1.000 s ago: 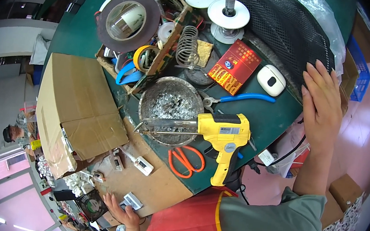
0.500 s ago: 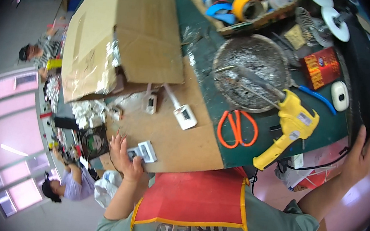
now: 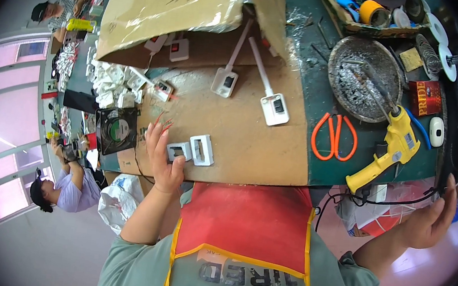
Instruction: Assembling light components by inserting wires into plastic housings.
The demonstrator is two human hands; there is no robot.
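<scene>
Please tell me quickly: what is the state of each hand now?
Left hand: open, beside the white frames; no grip visible.
Right hand: open, near the black cable; nothing visibly held.

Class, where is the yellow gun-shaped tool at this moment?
In the head view, the yellow gun-shaped tool is at the right, its metal tip over the round bowl, between the orange handles and the blue handle.

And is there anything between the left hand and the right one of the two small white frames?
Yes: the left white frame lies between the left hand and the right white frame, on the brown board. Nothing else visible stands in the way.
</scene>
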